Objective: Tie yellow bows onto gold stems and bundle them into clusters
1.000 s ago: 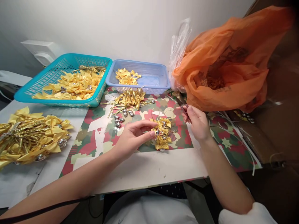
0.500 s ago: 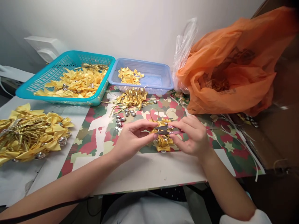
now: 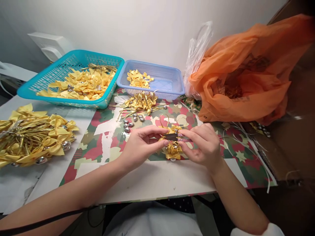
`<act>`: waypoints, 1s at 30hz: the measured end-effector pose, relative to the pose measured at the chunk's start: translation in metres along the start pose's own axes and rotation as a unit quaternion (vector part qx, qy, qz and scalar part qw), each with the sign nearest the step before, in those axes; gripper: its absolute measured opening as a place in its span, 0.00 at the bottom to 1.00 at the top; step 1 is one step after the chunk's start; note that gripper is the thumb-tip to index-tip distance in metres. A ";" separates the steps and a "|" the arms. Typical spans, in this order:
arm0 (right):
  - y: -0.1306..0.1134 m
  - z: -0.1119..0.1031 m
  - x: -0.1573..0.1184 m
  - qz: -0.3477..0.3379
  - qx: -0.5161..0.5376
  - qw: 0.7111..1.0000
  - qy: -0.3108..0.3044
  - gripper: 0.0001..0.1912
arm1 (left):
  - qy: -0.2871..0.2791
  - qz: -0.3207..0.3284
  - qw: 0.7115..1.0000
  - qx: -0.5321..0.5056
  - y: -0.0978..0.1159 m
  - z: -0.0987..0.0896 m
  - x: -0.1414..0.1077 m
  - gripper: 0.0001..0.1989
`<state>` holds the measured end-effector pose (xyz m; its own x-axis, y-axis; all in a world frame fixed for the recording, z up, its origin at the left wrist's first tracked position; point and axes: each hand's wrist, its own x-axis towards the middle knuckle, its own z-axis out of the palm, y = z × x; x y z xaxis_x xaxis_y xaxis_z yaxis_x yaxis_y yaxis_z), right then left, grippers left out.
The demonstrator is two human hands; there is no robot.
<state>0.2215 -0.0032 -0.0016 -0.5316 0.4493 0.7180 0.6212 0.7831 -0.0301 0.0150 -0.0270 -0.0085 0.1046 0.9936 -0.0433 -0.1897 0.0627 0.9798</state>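
Small dark flat strips point(image 3: 171, 136) with a pinkish part toward the right sit between my hands; their exact kind is unclear. My left hand point(image 3: 144, 142) is closed, thumb and index fingertips pinching their left end. Opposite it, my right hand point(image 3: 203, 144) is closed, with its fingertips on the right end. Just under and behind the strips lies a bunch of yellow ribbon bows point(image 3: 173, 152) with silver beads, partly hidden by the fingers. A gold cord loop point(image 3: 164, 120) rises from its far side.
A teal basket point(image 3: 112, 90) and a blue basket point(image 3: 180, 88) hold yellow bows. Gold-corded bows point(image 3: 141, 102) and silver beads point(image 3: 127, 126) lie before them. A large bow bundle point(image 3: 57, 131) is at left, an orange plastic bag point(image 3: 221, 111) at right.
The dark strips, spread apart before, now lie close together. My hands have stayed nearly in place. The view has shifted slightly.
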 end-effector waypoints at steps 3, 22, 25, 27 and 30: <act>0.000 0.000 0.000 -0.009 0.001 1.000 0.000 0.07 | 0.003 0.005 1.000 0.011 0.001 0.000 0.001 0.09; -0.003 0.005 -0.001 -0.012 -0.026 1.000 -0.004 0.05 | 0.010 -0.053 0.998 0.026 0.001 -0.001 0.002 0.08; -0.003 0.004 0.000 0.000 -0.025 1.000 -0.003 0.04 | -0.001 -0.056 0.998 0.023 -0.001 -0.002 0.003 0.08; -0.002 0.002 0.001 0.031 -0.014 0.999 0.000 0.04 | -0.003 -0.038 0.999 0.014 -0.004 -0.003 0.004 0.10; 0.002 0.000 0.001 0.112 0.036 0.993 0.029 0.06 | 0.009 -0.007 1.000 -0.012 -0.008 -0.004 0.005 0.19</act>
<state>0.2218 -0.0014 -0.0006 -0.3487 0.5923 0.7263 0.6769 0.6952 -0.2420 0.0129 -0.0224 -0.0170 0.0893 0.9942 -0.0604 -0.2113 0.0781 0.9743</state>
